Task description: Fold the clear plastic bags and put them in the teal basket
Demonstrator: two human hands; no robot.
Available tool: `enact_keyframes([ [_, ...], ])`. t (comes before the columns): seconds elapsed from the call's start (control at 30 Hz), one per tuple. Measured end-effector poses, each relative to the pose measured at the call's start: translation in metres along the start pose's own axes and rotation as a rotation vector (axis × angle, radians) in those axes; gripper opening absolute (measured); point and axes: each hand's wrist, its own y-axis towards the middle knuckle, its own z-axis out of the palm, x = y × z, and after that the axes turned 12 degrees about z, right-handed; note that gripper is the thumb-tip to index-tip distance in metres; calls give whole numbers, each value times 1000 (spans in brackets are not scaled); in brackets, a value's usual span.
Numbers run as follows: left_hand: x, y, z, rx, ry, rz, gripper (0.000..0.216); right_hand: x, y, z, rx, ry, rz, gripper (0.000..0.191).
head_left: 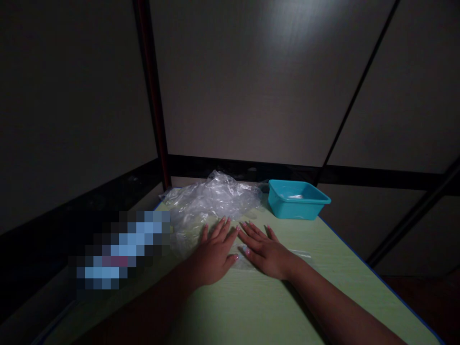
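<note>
My left hand point(217, 256) lies with fingers spread, its fingertips by the near edge of a crumpled heap of clear plastic point(226, 196). Palm down, my right hand point(268, 251) rests over a flat piece of clear plastic film point(302, 255), which shows on both sides of it. The two hands are side by side, with the index fingertips close together. Neither hand grips anything. Part of the film is hidden under my right hand.
A turquoise plastic basin point(298, 211) stands at the back right of the pale green table point(244, 311), with something clear and whitish inside. A blurred-out blue item point(136, 244) is at the left edge. Dark-trimmed panels point(244, 96) rise behind the table.
</note>
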Motion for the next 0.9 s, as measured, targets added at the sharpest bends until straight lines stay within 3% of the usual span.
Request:
enact_keyframes([
  [0.47, 3, 1, 0, 64, 39, -10, 61, 0, -6, -11, -45, 38, 14, 58],
  [0.7, 9, -1, 5, 63, 51, -45, 60, -6, -9, -20, 70, 67, 40, 96],
  [0.8, 10, -2, 3, 77, 40, -56, 59, -10, -10, -21, 117, 75, 57, 102],
  [0.9, 9, -4, -1, 80, 27, -71, 59, -11, -9, -20, 109, 83, 66, 94],
])
